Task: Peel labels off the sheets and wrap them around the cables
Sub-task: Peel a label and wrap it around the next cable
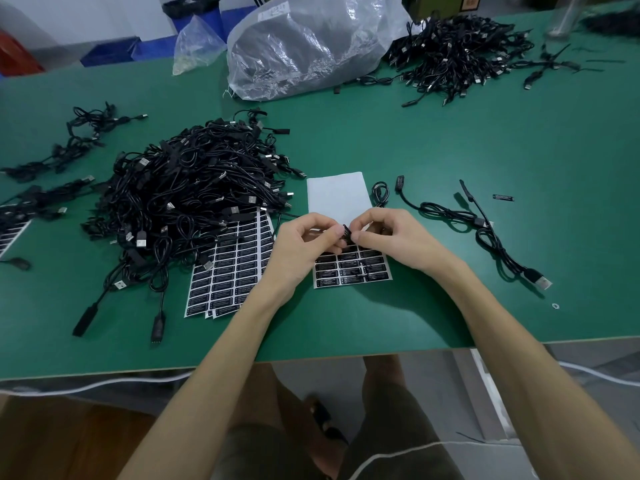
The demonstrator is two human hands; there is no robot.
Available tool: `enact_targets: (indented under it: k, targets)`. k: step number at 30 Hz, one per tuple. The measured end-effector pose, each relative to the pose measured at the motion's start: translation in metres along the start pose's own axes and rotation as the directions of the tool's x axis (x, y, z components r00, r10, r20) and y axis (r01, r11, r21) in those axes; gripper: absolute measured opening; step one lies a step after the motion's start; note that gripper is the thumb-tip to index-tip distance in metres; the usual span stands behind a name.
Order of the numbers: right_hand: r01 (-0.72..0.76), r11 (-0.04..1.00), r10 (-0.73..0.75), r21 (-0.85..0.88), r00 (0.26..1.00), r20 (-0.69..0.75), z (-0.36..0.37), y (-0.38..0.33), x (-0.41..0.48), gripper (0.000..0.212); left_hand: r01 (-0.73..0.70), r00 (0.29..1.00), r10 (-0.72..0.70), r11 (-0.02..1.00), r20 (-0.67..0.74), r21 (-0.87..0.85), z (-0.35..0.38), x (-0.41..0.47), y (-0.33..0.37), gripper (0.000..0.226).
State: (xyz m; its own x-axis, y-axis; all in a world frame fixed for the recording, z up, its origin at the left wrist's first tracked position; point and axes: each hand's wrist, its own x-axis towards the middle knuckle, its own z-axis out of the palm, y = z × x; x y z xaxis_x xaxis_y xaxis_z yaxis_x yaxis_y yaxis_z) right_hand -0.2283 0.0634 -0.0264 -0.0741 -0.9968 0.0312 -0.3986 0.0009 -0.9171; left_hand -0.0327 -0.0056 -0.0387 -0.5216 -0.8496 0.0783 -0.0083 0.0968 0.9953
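My left hand and my right hand meet above a label sheet whose upper half is bare white backing. Between their fingertips they pinch a small black piece; whether it is a label alone or a label on a cable part I cannot tell. A stack of full black label sheets lies just left of my left hand. A big heap of black USB cables sits further left. To the right lies a loose cable.
A large clear plastic bag stands at the back centre, a second cable heap at back right. More cables and another label sheet lie at far left. A single peeled label lies at right. The table's front edge is close.
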Motion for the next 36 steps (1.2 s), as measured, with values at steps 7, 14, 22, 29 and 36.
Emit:
enact_targets:
  k: [7, 14, 22, 29, 36]
  targets:
    - [0.064, 0.997, -0.063, 0.043, 0.998, -0.016, 0.000, -0.001, -0.001, 0.011, 0.004, 1.000, -0.002, 0.996, 0.021, -0.085, -0.001, -0.001, 0.002, 0.005]
    - [0.066, 0.992, -0.062, 0.109, 0.997, -0.037, -0.003, -0.005, -0.005, 0.007, 0.030, 1.000, -0.028, 0.987, 0.011, -0.160, -0.004, -0.001, 0.002, 0.013]
    - [0.045, 0.988, -0.032, 0.149, 0.995, -0.092, -0.002, -0.007, -0.004, 0.008, 0.021, 1.000, -0.021, 0.997, 0.013, -0.073, -0.001, -0.001, 0.000, 0.012]
    - [0.078, 0.979, -0.047, 0.186, 0.985, -0.166, -0.002, -0.005, -0.003, 0.006, 0.013, 1.000, -0.011, 0.999, 0.026, -0.043, -0.001, -0.001, 0.000, 0.016]
    - [0.004, 0.944, 0.020, 0.331, 0.997, -0.069, 0.008, -0.008, -0.004, 0.015, -0.042, 0.999, 0.042, 0.995, 0.004, -0.090, -0.001, -0.002, -0.001, 0.023]
